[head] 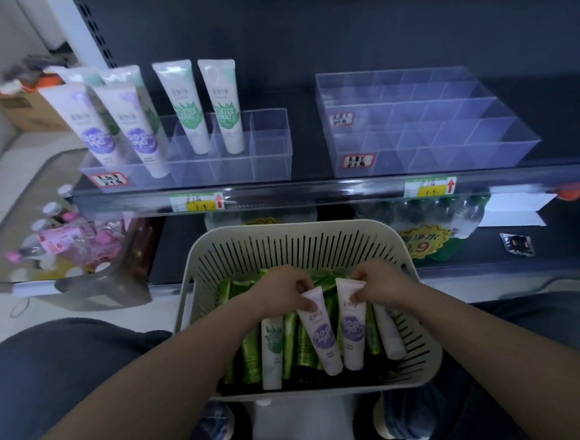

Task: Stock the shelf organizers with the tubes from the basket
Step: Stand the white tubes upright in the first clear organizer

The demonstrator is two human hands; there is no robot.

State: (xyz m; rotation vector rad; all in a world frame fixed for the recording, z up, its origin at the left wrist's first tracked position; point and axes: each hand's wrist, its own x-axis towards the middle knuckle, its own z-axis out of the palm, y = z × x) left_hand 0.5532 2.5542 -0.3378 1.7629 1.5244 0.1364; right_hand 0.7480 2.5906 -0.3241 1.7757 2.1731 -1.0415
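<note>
left hand [283, 290] fingers curled, pinching crimped end of left purple-label tube [318, 331] | right hand [377, 284] likewise pinching right purple-label tube [353, 328] | both tubes lie in basket [297, 240] over green tubes [252, 356] | shelf: left organizer [269, 145] holds six standing tubes [186, 106], right organizer [447, 140] beside it

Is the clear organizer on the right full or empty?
Empty. The right organizer has only bare clear dividers in every compartment, with no tubes inside.

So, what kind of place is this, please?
Probably a small shop: price tags on the shelf edge, labelled clear organizers, one with tubes standing in it, and bottled water packs with a price sticker below.
</note>
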